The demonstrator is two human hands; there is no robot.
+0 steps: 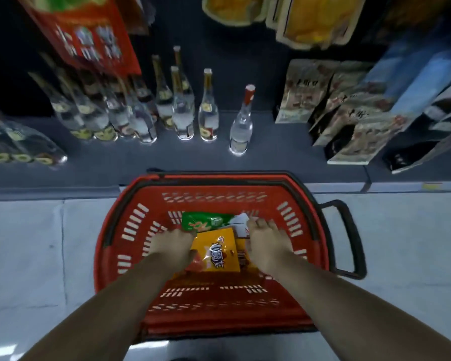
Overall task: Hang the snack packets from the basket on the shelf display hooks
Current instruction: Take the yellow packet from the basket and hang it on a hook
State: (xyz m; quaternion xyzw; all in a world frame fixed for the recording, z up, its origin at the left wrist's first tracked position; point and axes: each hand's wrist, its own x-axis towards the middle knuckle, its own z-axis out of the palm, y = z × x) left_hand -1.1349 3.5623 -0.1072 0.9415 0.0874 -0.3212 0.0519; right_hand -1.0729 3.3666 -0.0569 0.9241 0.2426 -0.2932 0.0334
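The red basket (107,230) sat on the pale floor (37,243), its far rim pushed up against the front edge of the lowest shelf (284,152), probably so the packets stayed within easy reach of the display above. Both hands were down inside it. The left hand (172,244) rested at the left edge of the orange packet (215,254), its fingers curled at the packet's upper left corner; whether it truly pinched the packet or only steadied it could not be told. The right hand (264,241) lay at the right edge of the packets, fingers spread and fairly straight over a white packet (241,220), seemingly sorting rather than gripping.

The orange packet lay flat on top of the pile near the middle of the basket floor, its long axis running from the near rim toward the far rim, leaning slightly right. A green packet (206,221) lay beneath, nearer the far rim, its long axis running left to right.

Clear bottles (208,118) stood along the shelf, and yellow bags (315,19) hung higher up.
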